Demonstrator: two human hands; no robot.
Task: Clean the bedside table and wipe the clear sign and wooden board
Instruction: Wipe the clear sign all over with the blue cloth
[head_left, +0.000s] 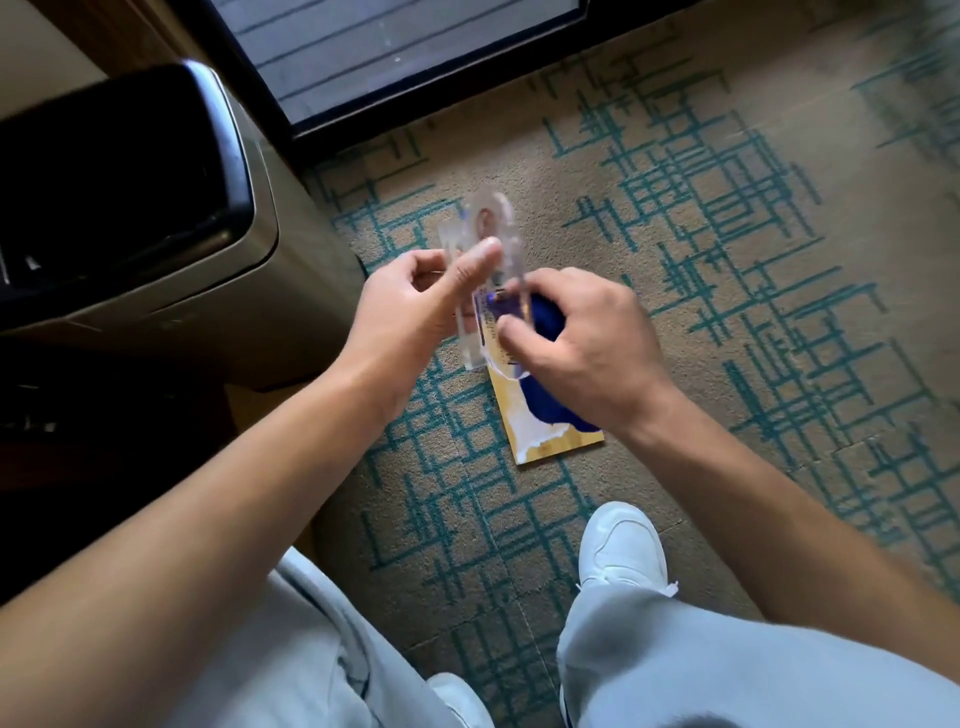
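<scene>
My left hand (415, 296) grips the clear sign (488, 228), a transparent acrylic piece held upright above the carpet, thumb along its near face. My right hand (576, 338) is closed around a dark blue cloth (545, 317) and presses it against the sign's lower right side. Part of the cloth hangs below the hand. The wooden board (550, 444), a light yellow plank with white marks, lies flat on the carpet under my hands, mostly hidden by them and the cloth.
A beige cabinet with a glossy black top (130, 171) stands at the left. A dark-framed glass door (395, 57) runs along the top. Patterned tan and teal carpet (727, 234) covers the floor. My grey-trousered legs and white shoes (621, 545) are below.
</scene>
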